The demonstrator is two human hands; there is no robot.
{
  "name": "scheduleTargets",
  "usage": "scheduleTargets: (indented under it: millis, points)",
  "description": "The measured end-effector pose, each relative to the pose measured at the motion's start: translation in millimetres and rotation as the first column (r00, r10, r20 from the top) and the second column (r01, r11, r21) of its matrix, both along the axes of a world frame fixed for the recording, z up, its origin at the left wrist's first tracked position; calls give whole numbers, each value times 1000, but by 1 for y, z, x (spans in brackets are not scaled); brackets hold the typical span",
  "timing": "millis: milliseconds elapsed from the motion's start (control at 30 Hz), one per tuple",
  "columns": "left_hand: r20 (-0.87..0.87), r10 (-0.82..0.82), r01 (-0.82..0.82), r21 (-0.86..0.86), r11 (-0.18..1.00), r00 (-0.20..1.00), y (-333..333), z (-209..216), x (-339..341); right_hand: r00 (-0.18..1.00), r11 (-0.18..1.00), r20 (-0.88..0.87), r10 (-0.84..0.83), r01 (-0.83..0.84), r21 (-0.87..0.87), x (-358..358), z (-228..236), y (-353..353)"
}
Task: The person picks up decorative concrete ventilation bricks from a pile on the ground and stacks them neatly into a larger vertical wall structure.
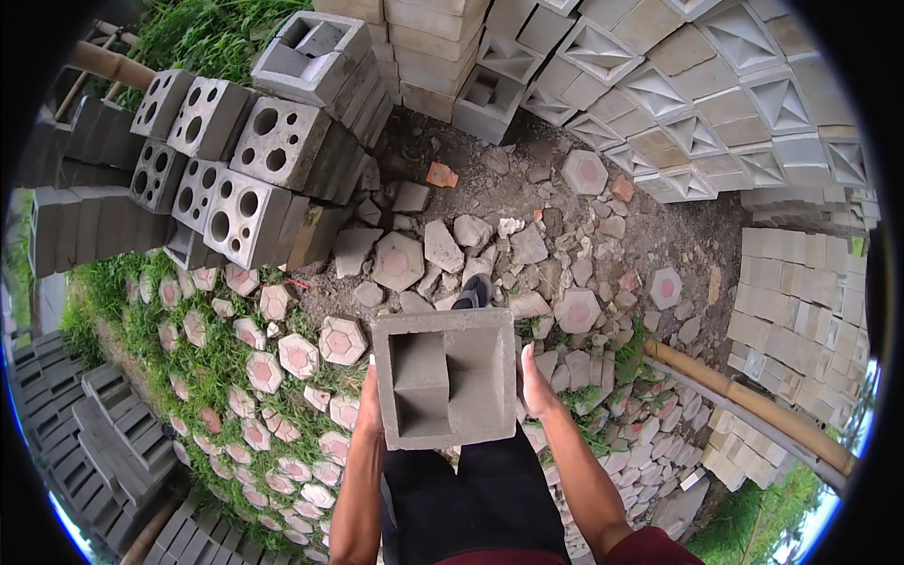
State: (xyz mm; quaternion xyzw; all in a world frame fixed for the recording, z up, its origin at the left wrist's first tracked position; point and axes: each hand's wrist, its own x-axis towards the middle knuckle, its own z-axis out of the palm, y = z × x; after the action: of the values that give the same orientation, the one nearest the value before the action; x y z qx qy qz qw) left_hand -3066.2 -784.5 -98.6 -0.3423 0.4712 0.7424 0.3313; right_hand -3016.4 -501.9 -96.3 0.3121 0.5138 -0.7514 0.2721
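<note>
Left hand [370,403] and right hand [538,384] pressing a hollow concrete block [480,381] between them!
Palms broad, fingers mostly hidden, they bear it near, over the legs [476,499]; looks like a carrying step, the next move calling for even pressure and sure footing around the rubble [529,244] beyond, perforated blocks [268,221] stacked far left.

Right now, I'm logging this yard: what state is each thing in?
Grey square concrete block: held, openings showing
Left hand: holding its left side
Right hand: holding its right side
Grey round-holed concrete blocks: stacked
White-and-pink hexagonal pavers: many in grass
Broken grey stones: loose
</note>
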Motion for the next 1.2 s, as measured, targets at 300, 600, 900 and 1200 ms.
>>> scheduleTargets:
  millis: [300, 600, 900, 1200]
  points:
    - [-147, -156, 159, 9, 987, 977, 64, -41, -116, 910, 934, -217, 355, -355, 37, -119, 6, 82]
    - [-212, -386, 345, -204, 916, 898, 129, -15, -229, 926, 939, 160, 341, -343, -20, -183, 1, 124]
    - [-179, -350, 365, 57, 929, 919, 134, -61, -339, 885, 995, 463, 55, -86, 48, -279, 2, 115]
    - [494, 345, -503, 231, 833, 798, 195, -98, -318, 845, 978, 497, -199, 139, 154, -346, -38, 126]
